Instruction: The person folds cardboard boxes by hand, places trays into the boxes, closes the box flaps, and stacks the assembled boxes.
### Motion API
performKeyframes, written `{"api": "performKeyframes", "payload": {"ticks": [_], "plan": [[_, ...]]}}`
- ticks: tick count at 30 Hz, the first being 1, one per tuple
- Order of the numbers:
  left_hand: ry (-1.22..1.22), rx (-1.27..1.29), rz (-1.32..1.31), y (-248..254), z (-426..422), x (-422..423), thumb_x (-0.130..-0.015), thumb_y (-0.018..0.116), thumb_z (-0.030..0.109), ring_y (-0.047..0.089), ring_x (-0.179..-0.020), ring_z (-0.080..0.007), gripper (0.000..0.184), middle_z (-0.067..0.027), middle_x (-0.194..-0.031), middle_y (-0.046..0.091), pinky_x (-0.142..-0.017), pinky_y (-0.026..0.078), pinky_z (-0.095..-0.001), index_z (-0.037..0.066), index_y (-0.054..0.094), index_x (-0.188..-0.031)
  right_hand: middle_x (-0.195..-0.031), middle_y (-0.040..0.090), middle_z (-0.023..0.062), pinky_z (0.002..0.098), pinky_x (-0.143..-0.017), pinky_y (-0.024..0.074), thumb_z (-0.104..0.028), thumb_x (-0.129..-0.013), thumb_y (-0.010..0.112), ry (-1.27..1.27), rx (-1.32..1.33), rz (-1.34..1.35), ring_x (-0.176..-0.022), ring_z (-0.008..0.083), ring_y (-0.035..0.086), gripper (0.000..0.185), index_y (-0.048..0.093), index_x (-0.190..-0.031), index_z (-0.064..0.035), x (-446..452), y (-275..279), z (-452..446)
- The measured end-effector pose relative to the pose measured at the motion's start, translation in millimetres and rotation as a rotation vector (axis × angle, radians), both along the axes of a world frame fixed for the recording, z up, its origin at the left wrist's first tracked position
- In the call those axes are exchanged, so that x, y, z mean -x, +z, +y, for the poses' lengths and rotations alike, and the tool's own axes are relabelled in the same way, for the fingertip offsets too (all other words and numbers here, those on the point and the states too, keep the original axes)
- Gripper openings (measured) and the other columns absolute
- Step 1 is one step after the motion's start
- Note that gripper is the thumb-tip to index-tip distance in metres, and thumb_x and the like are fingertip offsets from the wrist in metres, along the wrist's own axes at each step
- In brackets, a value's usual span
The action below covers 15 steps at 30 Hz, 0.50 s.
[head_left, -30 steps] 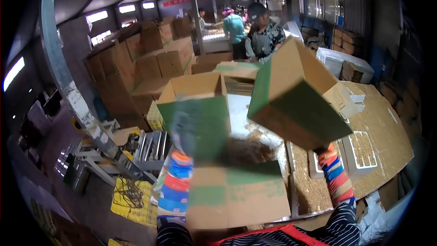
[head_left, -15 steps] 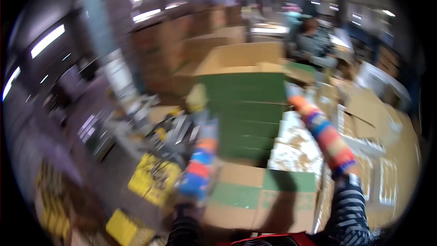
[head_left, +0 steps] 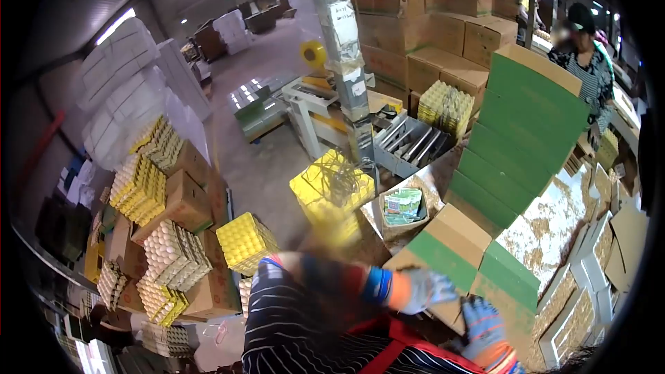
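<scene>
So the left hand (head_left: 429, 289) and right hand (head_left: 483, 327) are touching the green-banded carton (head_left: 443, 255), which is sitting right under and ahead of them; can't tell if they're gripping. I'd be pressing evenly so the cardboard isn't creasing.

The near box (head_left: 454, 239) in front of me is brown with broad green patches, and the stacked boxes (head_left: 530, 121) beyond it show mostly green. The left glove (head_left: 428, 289) looks grey, meeting orange and blue bands on the sleeve (head_left: 388, 287); the right glove (head_left: 483, 322) is blue-grey with orange lines. White pinstripes cross the dark shirt (head_left: 273, 312). The nearby egg trays (head_left: 246, 242) are bright yellow.
</scene>
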<state>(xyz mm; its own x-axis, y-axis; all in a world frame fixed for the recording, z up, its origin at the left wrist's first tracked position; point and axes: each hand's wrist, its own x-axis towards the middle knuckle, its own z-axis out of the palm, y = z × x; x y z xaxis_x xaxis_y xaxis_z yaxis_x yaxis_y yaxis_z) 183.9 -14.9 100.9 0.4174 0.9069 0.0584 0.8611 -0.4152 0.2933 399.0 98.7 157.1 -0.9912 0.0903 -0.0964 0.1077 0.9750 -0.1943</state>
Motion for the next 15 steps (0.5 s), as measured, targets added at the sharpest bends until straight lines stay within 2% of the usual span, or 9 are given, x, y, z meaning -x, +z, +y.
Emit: {"api": "performKeyframes", "payload": {"ticks": [2,3,6,9,10,11,12,13,15], "plan": [[0.037,0.212,0.060,71.7,10.4,17.1,-0.083,0.046,0.023,0.047,-0.111,-0.0334,0.050,-0.0186,-0.126,0.044,-0.093,0.040,-0.0376,0.006,0.037,-0.129,-0.077,0.059,0.0144,0.0411,-0.057,0.0439,-0.010,-0.061,0.064,-0.074,-0.136,0.425,-0.068,0.0319,0.057,0.033,0.059,-0.092,-0.0037,-6.0,42.0,3.5],[-0.060,0.349,-0.090,103.3,21.9,28.9,-0.086,0.044,0.025,0.045,-0.114,-0.0320,0.049,-0.0189,-0.129,0.042,-0.095,0.038,-0.0372,0.005,0.036,-0.130,-0.072,0.058,0.0128,0.0412,-0.054,0.0416,-0.006,-0.060,0.063,-0.113,-0.186,0.500,-0.065,0.0309,0.056,0.028,0.059,-0.087,-0.0041,-14.9,48.1,20.4],[-0.269,0.423,-0.257,86.9,66.1,75.8,-0.093,0.037,0.028,0.038,-0.122,-0.0289,0.047,-0.0181,-0.134,0.037,-0.102,0.030,-0.0351,0.005,0.034,-0.133,-0.068,0.055,0.0088,0.0369,-0.059,0.0409,-0.009,-0.061,0.070,-0.143,-0.240,0.644,-0.064,0.0280,0.054,0.030,0.060,-0.089,-0.0060,-14.6,76.3,44.3],[-0.280,0.236,-0.301,69.6,121.6,105.6,-0.092,0.037,0.032,0.037,-0.123,-0.0260,0.046,-0.0161,-0.133,0.040,-0.102,0.028,-0.0329,0.008,0.037,-0.132,-0.087,0.053,0.0122,0.0385,-0.073,0.0375,-0.017,-0.061,0.071,-0.292,-0.343,0.423,-0.080,0.0286,0.049,0.070,0.043,-0.124,-0.0039,7.0,71.2,60.6],[-0.245,0.248,-0.284,72.9,143.8,110.8,-0.090,0.042,0.038,0.041,-0.121,-0.0264,0.049,-0.0158,-0.130,0.044,-0.098,0.032,-0.0334,0.011,0.039,-0.131,-0.104,0.050,0.0173,0.0442,-0.088,0.0340,-0.023,-0.058,0.074,-0.392,-0.368,0.459,-0.097,0.0332,0.046,0.081,0.038,-0.128,-0.0031,14.0,67.7,49.1],[0.363,0.240,-0.171,130.3,104.4,81.3,-0.087,0.046,0.043,0.036,-0.124,-0.0293,0.062,-0.0174,-0.134,0.038,-0.102,0.029,-0.0332,0.008,0.030,-0.136,-0.111,0.046,0.0195,0.0471,-0.094,0.0286,-0.026,-0.057,0.075,-0.410,-0.474,0.502,-0.104,0.0358,0.042,0.084,0.037,-0.128,-0.0032,15.6,64.5,39.1],[0.503,0.082,-0.117,143.8,98.7,74.1,-0.080,0.053,0.049,0.038,-0.122,-0.0318,0.073,-0.0179,-0.134,0.039,-0.100,0.031,-0.0344,0.009,0.028,-0.137,-0.118,0.043,0.0218,0.0501,-0.100,0.0232,-0.028,-0.056,0.076,-0.432,-0.579,0.539,-0.112,0.0384,0.038,0.086,0.036,-0.129,-0.0033,14.3,60.2,29.5],[0.416,0.063,-0.128,143.7,100.1,72.7,-0.079,0.056,0.046,0.038,-0.122,-0.0317,0.073,-0.0178,-0.134,0.038,-0.100,0.031,-0.0349,0.011,0.028,-0.137,-0.127,0.036,0.0235,0.0529,-0.105,0.0148,-0.028,-0.057,0.076,-0.449,-0.468,0.577,-0.121,0.0403,0.030,0.085,0.037,-0.128,-0.0032,11.5,55.1,20.4],[0.230,-0.041,0.009,134.7,98.2,71.3,-0.076,0.062,0.039,0.040,-0.120,-0.0321,0.075,-0.0181,-0.133,0.039,-0.100,0.032,-0.0358,0.016,0.026,-0.138,-0.102,0.049,0.0158,0.0498,-0.093,0.0294,-0.025,-0.059,0.073,-0.354,-0.415,0.714,-0.099,0.0346,0.044,0.055,0.052,-0.106,-0.0060,-1.9,45.4,15.6]]}}
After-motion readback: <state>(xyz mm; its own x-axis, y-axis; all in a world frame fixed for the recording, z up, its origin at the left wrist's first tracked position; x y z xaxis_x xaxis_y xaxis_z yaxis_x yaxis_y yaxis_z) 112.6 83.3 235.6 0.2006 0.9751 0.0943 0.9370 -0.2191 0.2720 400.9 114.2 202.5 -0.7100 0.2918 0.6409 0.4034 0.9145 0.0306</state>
